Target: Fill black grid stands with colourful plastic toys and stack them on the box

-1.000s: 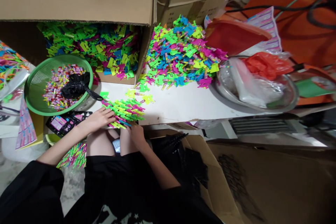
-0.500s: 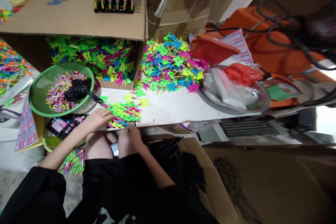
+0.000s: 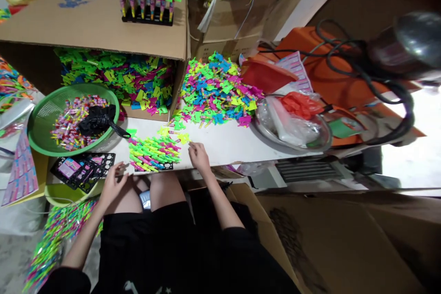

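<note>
My left hand (image 3: 115,184) hovers at the table's front edge, fingers apart, holding nothing visible. Just right of it, neon green, yellow, pink and blue plastic toys (image 3: 155,149) fill a black perforated rack (image 3: 167,166), leaning in rows. My right hand (image 3: 199,156) is to the right of that rack, over the white tabletop, with loosely bent fingers and nothing visible in them. Near its fingertips lies a loose yellow toy (image 3: 185,138). Left of my left hand are flat black perforated racks with printed cards (image 3: 81,170).
A green basket (image 3: 34,131) holds small printed tubes and a black bag. Behind are a cardboard box (image 3: 86,23) of toys, a filled display rack (image 3: 148,19) on it, and a loose toy pile (image 3: 217,92). A metal basin (image 3: 325,138) with plastic bags stands right.
Both hands have come off the filled rack. My left hand moved left and toward me; my right hand moved right and slightly away from me. The view shifted a little.
</note>
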{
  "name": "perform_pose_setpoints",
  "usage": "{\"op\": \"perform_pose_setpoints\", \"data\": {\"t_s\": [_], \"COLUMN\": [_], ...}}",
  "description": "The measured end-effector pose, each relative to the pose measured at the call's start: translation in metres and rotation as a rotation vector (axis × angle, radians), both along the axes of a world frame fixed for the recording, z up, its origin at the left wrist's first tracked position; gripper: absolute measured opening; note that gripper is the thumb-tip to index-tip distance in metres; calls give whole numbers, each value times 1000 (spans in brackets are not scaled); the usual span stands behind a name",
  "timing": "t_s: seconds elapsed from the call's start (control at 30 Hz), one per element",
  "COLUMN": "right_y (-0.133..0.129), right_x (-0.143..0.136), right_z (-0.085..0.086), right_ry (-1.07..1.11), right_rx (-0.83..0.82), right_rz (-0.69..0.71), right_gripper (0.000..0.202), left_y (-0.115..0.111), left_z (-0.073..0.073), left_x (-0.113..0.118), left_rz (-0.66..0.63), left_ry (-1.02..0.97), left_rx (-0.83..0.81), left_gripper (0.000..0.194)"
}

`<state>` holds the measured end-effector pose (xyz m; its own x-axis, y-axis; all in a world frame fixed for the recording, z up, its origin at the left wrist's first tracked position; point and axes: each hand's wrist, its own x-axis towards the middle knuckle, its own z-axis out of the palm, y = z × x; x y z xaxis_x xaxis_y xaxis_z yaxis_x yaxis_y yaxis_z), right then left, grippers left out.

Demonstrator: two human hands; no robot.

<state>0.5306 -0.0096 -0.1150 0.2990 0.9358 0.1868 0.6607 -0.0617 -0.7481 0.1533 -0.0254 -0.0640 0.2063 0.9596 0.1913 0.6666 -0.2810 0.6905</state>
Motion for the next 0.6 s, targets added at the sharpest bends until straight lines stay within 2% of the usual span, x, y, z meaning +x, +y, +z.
{"op": "perform_pose_setpoints", "data": {"t_s": [0.1,0.2,0.27,0.4,0.47,0.6], "right_y": [30,43,42,28,21,10], "right_x": [-5,-2,4,12,7,-9], "right_z": [2,-5,-12,-21,-21,-12], "right_ry": [-212,-342,-356,-274,-252,-316], "right_rx": [30,32,37,160,174,41], "right_rz": [28,99,89,-82,-52,71], "right_gripper": [39,40,44,43,39,32], "left_y": [-10,-9,-4,8,11,9], "left_z": [-32,-49,-54,-63,-67,-71], "left_x": [11,20,22,21,21,22], "left_rz": [-62,-39,-15,-33,-37,7], "left_ry": [62,139,155,135,128,139], "left_rx": [-32,2,37,96,131,168], "left_gripper": [47,45,42,30,26,26]}}
